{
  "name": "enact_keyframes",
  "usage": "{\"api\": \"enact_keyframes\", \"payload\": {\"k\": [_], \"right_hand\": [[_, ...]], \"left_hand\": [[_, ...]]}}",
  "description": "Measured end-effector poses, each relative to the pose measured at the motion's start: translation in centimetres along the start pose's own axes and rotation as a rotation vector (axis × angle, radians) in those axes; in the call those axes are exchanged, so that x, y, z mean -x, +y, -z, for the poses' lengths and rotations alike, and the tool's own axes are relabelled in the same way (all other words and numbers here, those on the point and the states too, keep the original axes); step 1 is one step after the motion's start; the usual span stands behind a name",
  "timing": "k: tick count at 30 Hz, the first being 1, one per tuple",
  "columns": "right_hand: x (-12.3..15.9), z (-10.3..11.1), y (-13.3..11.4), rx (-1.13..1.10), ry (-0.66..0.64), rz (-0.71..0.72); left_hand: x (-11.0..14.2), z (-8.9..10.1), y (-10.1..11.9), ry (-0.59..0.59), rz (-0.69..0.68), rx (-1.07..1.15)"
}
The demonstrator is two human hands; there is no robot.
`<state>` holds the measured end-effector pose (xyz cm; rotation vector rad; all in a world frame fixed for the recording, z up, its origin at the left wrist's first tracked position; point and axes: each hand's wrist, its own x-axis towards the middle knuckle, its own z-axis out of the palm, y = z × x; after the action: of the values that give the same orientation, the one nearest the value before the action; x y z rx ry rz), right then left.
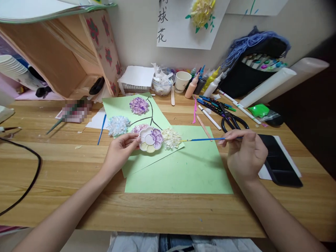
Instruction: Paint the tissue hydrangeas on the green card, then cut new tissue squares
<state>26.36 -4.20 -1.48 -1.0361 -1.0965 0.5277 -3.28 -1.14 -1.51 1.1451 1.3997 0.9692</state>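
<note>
My left hand (125,147) is closed on the edge of a white flower-shaped paint palette (149,139), whose wells hold purple and pale yellow paint. In my right hand (245,150) is a thin blue paintbrush (207,139), pointing left. Its yellowish tip meets the edge of a cream paper flower (171,139). That flower lies on green paper with a drawn black stem (151,110). A purple flower (139,105) and a light blue one (118,126) are also on this sheet; a pinkish flower (140,128) is partly hidden behind the palette.
A second green sheet (178,175) lies in front. Black scissors (231,119) and pens are to the right, beside a black phone-like case (280,161). Paint bottles (193,85), a paper cup (183,81) and a bowl of scraps (163,84) line the wall. A black cable (39,168) curves at left.
</note>
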Motion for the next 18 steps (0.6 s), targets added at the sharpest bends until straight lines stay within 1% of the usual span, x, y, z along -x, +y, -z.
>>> {"api": "enact_keyframes", "payload": {"k": [1,3,10,13,18], "right_hand": [[-0.17,0.13,0.15,0.033,0.028,0.01],[-0.29,0.3,0.36,0.087,0.031,0.042],[0.08,0.12,0.13,0.178,-0.082,0.139],[0.1,0.07,-0.01,0.184,-0.097,0.153],[0.16,0.05,-0.18,0.17,-0.066,0.121]], "left_hand": [[-0.02,0.01,0.05,0.008,0.007,-0.009],[-0.04,0.01,0.15,0.024,0.019,-0.017],[-0.12,0.02,0.23,0.041,0.049,-0.056],[-0.14,-0.01,0.17,0.04,0.046,-0.067],[-0.12,-0.09,0.26,0.046,0.031,-0.069]]}}
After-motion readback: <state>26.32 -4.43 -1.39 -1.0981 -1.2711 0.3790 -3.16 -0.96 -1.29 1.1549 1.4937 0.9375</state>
